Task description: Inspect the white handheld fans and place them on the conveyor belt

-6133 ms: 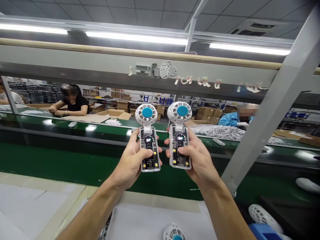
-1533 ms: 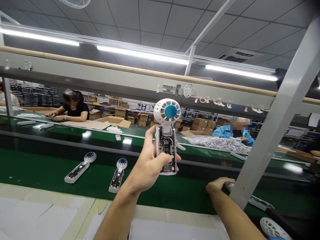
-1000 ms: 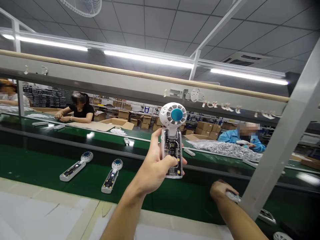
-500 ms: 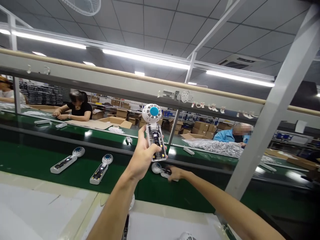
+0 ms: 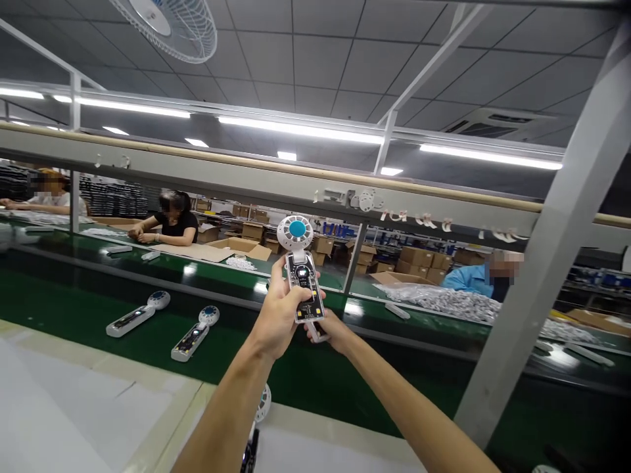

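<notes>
My left hand (image 5: pixel 276 315) holds a small hand-held fan (image 5: pixel 302 276) upright over the green conveyor belt (image 5: pixel 89 309). The fan has a white round head with a blue centre, and a clear handle with a lit circuit board inside. My right hand (image 5: pixel 335 330) reaches in just below and behind it, fingers closed on a second fan (image 5: pixel 318 336). Only a white sliver of that fan shows; the rest is hidden. Two more fans (image 5: pixel 138 314) (image 5: pixel 194 334) lie flat on the belt to the left.
A grey slanted post (image 5: pixel 542 263) stands at the right, and a horizontal frame rail (image 5: pixel 221 174) crosses overhead. Co-workers sit along the far belt: one in black (image 5: pixel 172 225), one in blue (image 5: pixel 473 279). A white fan head (image 5: pixel 264 402) rests at the near table's (image 5: pixel 73 407) edge.
My right hand picked up a fan at the right and carried it left under the fan in my left hand. The left hand's fan moved slightly left. The two belt fans stayed put.
</notes>
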Motion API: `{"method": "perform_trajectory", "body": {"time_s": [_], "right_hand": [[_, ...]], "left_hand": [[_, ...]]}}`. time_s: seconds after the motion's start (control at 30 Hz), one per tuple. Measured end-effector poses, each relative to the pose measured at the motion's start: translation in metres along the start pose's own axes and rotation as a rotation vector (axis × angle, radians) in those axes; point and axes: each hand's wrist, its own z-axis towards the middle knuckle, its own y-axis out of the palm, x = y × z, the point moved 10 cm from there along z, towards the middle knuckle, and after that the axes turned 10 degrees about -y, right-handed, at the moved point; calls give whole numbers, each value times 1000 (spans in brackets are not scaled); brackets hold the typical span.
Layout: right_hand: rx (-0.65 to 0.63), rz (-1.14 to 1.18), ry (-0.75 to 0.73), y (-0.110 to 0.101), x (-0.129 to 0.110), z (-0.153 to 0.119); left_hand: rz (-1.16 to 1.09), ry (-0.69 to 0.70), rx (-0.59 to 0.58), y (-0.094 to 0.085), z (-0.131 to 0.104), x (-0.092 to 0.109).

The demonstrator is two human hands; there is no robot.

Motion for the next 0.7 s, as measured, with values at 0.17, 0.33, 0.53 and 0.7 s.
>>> {"method": "perform_trajectory", "body": {"time_s": [0.17, 0.33, 0.53, 0.7], "right_hand": [[149, 399, -174, -23, -59, -33], [189, 538, -263, -35, -85, -80], [222, 500, -274, -50, -90, -107], [242, 497, -309, -60, -95, -115]], "left_hand": [[-27, -45, -50, 4, 2, -10], [-18, -38, -28, 5, 6, -17], [52, -28, -29, 12, 7, -26], [188, 45, 150, 2, 11, -30]]}}
